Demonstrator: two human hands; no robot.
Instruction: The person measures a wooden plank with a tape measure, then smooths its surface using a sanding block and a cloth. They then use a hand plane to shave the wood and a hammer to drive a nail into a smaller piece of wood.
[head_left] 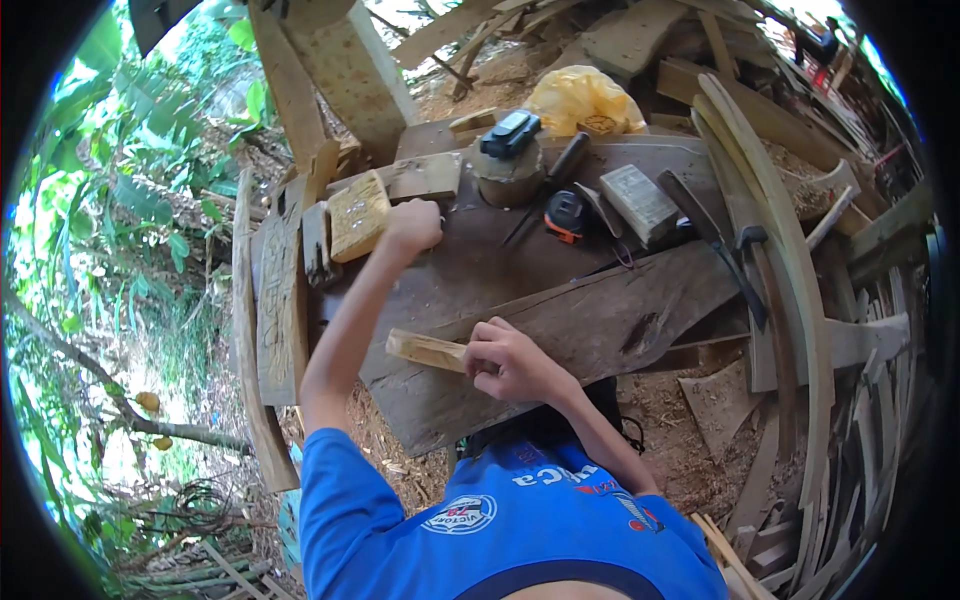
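My right hand (512, 362) is wrapped round one end of a short, pale strip of wood (425, 350). The strip's free end points left, over a wide weathered plank (570, 325) at the near side of the workbench. Further away, my left hand (415, 226) is stretched out with its fingers curled closed. It rests at the right edge of a square yellowish wooden block (358, 216). What those fingers hold, if anything, is hidden. Just beyond the hand lies a flat piece of board (425, 177).
On the dark bench (470, 265) stand a round pot (508, 172) with a black device (510, 132) on top, a tape measure (567, 214), a pale rectangular block (638, 203) and a dark curved blade (735, 270). A yellow plastic bag (585, 100) sits behind. Long timbers (800, 280) lean right.
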